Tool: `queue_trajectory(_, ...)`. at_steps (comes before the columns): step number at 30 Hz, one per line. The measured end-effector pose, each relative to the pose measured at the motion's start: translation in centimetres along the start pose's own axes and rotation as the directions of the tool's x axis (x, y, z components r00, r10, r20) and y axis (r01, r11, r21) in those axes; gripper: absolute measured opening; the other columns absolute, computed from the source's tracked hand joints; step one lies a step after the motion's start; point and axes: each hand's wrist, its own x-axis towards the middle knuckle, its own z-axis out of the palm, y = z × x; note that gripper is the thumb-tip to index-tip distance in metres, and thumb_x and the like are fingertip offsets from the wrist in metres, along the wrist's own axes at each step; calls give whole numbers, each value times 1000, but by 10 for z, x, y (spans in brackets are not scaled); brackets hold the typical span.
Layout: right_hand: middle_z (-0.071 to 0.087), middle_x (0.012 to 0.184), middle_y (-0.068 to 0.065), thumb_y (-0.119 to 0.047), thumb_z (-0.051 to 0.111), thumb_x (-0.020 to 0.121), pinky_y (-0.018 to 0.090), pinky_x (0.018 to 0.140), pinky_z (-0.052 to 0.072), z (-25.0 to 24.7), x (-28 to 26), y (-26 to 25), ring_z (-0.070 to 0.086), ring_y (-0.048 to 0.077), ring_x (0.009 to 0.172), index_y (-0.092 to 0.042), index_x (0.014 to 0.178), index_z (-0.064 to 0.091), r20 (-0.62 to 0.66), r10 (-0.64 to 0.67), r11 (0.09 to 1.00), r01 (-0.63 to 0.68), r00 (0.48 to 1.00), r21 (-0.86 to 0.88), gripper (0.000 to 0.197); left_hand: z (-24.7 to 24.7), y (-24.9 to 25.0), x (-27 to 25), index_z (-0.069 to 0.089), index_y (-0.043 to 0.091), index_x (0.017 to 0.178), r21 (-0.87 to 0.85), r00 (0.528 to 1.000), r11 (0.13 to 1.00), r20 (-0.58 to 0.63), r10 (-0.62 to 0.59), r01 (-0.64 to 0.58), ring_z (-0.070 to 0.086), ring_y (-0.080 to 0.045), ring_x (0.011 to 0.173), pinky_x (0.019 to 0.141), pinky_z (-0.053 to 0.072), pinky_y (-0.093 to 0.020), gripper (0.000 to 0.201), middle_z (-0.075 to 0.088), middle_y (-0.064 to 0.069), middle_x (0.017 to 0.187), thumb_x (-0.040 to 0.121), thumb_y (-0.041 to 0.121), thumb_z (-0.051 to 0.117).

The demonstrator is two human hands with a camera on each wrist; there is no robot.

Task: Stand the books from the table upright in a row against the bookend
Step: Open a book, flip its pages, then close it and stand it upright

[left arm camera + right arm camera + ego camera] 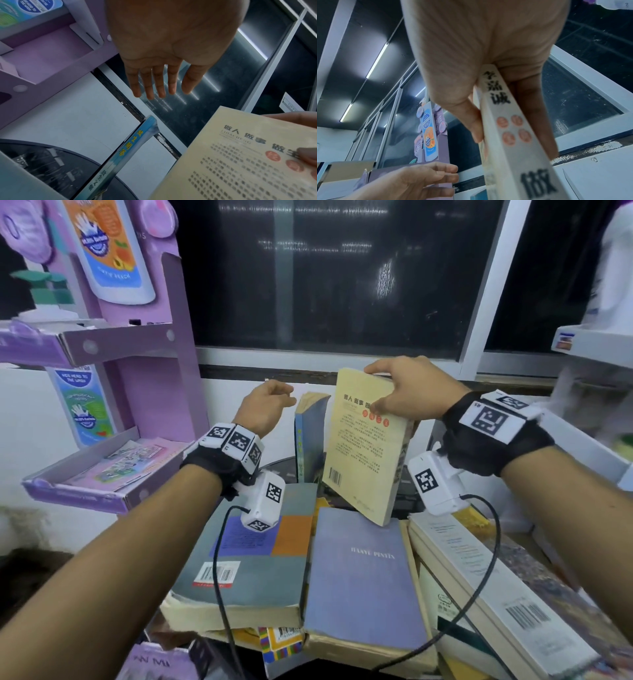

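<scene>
My right hand [394, 395] grips the top of a cream-yellow paperback [363, 453], held upright in the air above the pile; in the right wrist view its spine [510, 128] runs between thumb and fingers. Just left of it a blue book [308, 440] stands upright near the wall, its spine [120, 155] tilted in the left wrist view. My left hand [270, 405] hovers open beside the blue book's top, fingers [154, 83] straight, touching nothing. Flat on the table lie a grey book [253, 563] and a lavender book [363, 580]. I cannot make out the bookend.
A purple cardboard display stand [137, 371] with shelves rises at the left. A dark window [325, 275] with a white sill runs behind. More books [479, 583] lie stacked at the right, and cables from the wrist cameras hang over the pile.
</scene>
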Motion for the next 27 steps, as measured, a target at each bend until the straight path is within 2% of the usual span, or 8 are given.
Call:
queue_trajectory(2, 65, 115, 7, -17, 63, 88, 36, 62, 59, 2, 7, 3, 61, 21, 96, -22, 138, 46, -22, 42, 999, -42, 999, 7, 53, 5, -5, 7, 60, 23, 116, 10, 999, 999, 8, -32, 32, 53, -23, 116, 103, 41, -43, 27, 60, -1, 123, 89, 24, 58)
queue_trajectory(5, 63, 122, 11, -19, 63, 87, 35, 68, 57, 7, 22, 7, 64, 24, 103, -22, 140, 44, -62, 93, 995, -91, 994, 27, 56, 12, -12, 17, 58, 26, 116, -4, 995, 996, 34, -89, 89, 51, -25, 118, 105, 39, -45, 28, 59, -1, 124, 88, 27, 59)
queue_trajectory(8, 60, 125, 12, -20, 63, 87, 38, 73, 56, 14, 37, 6, 63, 27, 106, -21, 141, 43, -86, 121, 992, -118, 989, 47, 57, 20, -17, 27, 56, 29, 119, 2, 989, 992, 74, -125, 125, 49, -26, 122, 106, 38, -47, 32, 56, -1, 131, 88, 30, 59)
queue_trajectory(13, 61, 122, 12, -15, 60, 86, 44, 78, 57, 33, 63, 3, 61, 30, 106, -16, 129, 51, -123, 142, 989, -137, 982, 46, 44, 32, -21, 42, 54, 28, 127, 28, 979, 987, 129, -159, 157, 48, -27, 122, 106, 39, -48, 37, 52, -3, 135, 90, 31, 56)
queue_trajectory(17, 61, 123, 12, -18, 60, 86, 44, 78, 57, 55, 82, 4, 63, 32, 100, -16, 129, 49, -126, 170, 985, -163, 977, 65, 45, 38, -29, 50, 51, 27, 132, 7, 974, 984, 138, -178, 179, 54, -26, 113, 94, 50, -44, 42, 54, 0, 130, 90, 30, 54)
queue_trajectory(21, 61, 123, 14, -18, 62, 84, 45, 82, 55, 74, 100, 6, 61, 34, 104, -14, 129, 48, -117, 186, 981, -179, 975, 70, 47, 39, -41, 57, 55, 28, 123, -74, 970, 977, 156, -188, 202, 58, -30, 111, 86, 56, -48, 37, 56, -4, 128, 86, 29, 54)
queue_trajectory(27, 60, 121, 15, -17, 60, 83, 45, 78, 55, 100, 116, 9, 59, 36, 102, -15, 127, 48, -106, 203, 978, -197, 973, 71, 45, 36, -51, 63, 58, 23, 119, -177, 971, 964, 166, -171, 199, 65, -24, 91, 67, 57, -36, 30, 60, 0, 113, 89, 20, 58)
